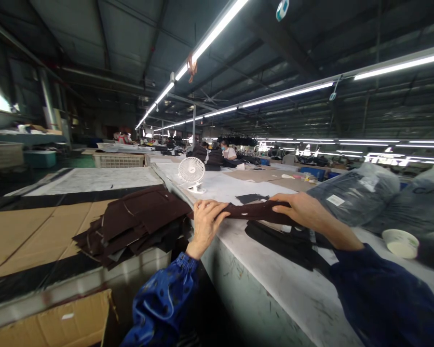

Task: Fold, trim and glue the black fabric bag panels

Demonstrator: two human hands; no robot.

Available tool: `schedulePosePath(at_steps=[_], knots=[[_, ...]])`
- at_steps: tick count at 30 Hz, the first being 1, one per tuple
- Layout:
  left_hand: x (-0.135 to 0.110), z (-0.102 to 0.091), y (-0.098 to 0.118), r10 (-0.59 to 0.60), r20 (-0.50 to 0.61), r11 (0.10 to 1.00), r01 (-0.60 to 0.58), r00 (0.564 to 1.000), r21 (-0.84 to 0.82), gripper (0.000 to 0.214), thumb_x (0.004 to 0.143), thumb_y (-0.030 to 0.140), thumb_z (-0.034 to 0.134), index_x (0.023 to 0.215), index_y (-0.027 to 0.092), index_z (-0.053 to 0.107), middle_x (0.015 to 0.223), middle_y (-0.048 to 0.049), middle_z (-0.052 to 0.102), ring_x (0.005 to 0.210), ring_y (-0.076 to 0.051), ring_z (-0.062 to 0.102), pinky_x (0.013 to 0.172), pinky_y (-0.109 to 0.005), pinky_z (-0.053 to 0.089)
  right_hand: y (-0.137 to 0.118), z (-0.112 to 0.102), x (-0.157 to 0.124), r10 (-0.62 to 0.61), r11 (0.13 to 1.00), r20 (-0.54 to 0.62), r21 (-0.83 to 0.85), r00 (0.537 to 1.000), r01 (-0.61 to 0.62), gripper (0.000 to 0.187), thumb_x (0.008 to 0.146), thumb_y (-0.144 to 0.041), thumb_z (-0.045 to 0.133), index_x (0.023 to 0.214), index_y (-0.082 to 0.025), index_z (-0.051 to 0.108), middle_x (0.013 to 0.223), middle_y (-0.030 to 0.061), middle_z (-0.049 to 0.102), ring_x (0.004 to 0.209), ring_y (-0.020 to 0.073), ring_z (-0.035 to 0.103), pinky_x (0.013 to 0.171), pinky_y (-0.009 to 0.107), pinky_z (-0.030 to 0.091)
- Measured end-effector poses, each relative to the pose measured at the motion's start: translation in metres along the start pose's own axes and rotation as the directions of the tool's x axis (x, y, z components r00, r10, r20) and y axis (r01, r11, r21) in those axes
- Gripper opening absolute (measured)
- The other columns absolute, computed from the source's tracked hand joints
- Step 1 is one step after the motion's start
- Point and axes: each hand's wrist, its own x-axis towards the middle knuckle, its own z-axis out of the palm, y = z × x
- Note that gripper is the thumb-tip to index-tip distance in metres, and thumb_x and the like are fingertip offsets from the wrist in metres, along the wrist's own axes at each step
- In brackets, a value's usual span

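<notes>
A strip-like dark brown fabric piece (251,210) stretches between my two hands above the white table (246,246). My left hand (207,222) grips its left end, fingers bent over the cloth. At the other end, my right hand (298,208) pinches it between thumb and fingers. Below and nearer to me lies a black fabric stack (278,243), partly under my right forearm. To the left, a pile of dark brown cut fabric pieces (130,217) rests on the lower surface, its right edge close to my left hand.
A small white fan (191,171) stands beyond my hands. Plastic-wrapped bundles (358,193) and a pale bowl (400,242) sit at the right. Flattened cardboard (39,231) lies left, with a cardboard box (58,320) below. A person (228,151) is farther back.
</notes>
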Motion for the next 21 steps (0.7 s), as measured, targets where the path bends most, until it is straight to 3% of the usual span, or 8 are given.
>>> schedulePosePath(at_steps=[6, 13, 16, 19, 21], knots=[[0.015, -0.005, -0.011, -0.164, 0.083, 0.968, 0.177, 0.983, -0.179, 0.009, 0.082, 0.028, 0.067, 0.083, 0.023, 0.075, 0.077, -0.0016, 0.072, 0.08, -0.02, 0.06, 0.092, -0.041, 0.032, -0.005, -0.003, -0.002, -0.052, 0.999, -0.062, 0.008, 0.997, 0.053, 0.038, 0.092, -0.035, 0.047, 0.128, -0.032, 0.058, 0.111, 0.0024, 0.071, 0.096, 0.0299, 0.066, 0.078, 0.041, 0.05], [0.025, -0.008, -0.022, -0.172, 0.188, 0.926, 0.224, 0.967, -0.305, 0.011, 0.079, 0.028, 0.068, 0.073, 0.023, 0.076, 0.072, -0.0027, 0.073, 0.071, -0.02, 0.064, 0.083, -0.036, 0.041, -0.004, -0.012, -0.003, -0.133, 0.989, -0.073, 0.049, 0.988, 0.137, 0.031, 0.092, -0.038, 0.045, 0.107, -0.035, 0.071, 0.109, -0.0033, 0.073, 0.1, 0.0278, 0.066, 0.083, 0.04, 0.05], [0.025, -0.009, -0.025, -0.155, 0.239, 0.911, 0.232, 0.959, -0.34, 0.011, 0.078, 0.03, 0.069, 0.082, 0.024, 0.077, 0.078, -0.0044, 0.075, 0.074, -0.021, 0.066, 0.082, -0.035, 0.044, -0.003, -0.012, -0.002, -0.105, 0.994, -0.088, 0.033, 0.991, 0.108, 0.03, 0.09, -0.037, 0.047, 0.107, -0.035, 0.072, 0.109, -0.003, 0.073, 0.099, 0.0285, 0.066, 0.084, 0.042, 0.05], [0.025, -0.014, -0.025, -0.139, 0.282, 0.907, 0.236, 0.949, -0.348, 0.04, 0.072, 0.031, 0.076, 0.111, 0.027, 0.07, 0.091, -0.0049, 0.076, 0.088, -0.025, 0.066, 0.092, -0.037, 0.042, -0.001, -0.008, 0.0, -0.064, 0.998, -0.133, 0.017, 0.989, 0.067, 0.031, 0.09, -0.036, 0.047, 0.109, -0.033, 0.071, 0.109, -0.0011, 0.073, 0.099, 0.0294, 0.066, 0.085, 0.044, 0.05], [0.027, -0.017, -0.023, -0.133, 0.332, 0.909, 0.249, 0.934, -0.334, 0.05, 0.07, 0.031, 0.078, 0.118, 0.027, 0.066, 0.099, -0.0057, 0.074, 0.097, -0.026, 0.064, 0.097, -0.038, 0.039, 0.0, -0.004, 0.002, -0.089, 0.995, -0.158, 0.026, 0.983, 0.094, 0.033, 0.091, -0.035, 0.045, 0.109, -0.031, 0.071, 0.112, 0.0008, 0.071, 0.1, 0.0296, 0.065, 0.088, 0.045, 0.049]])
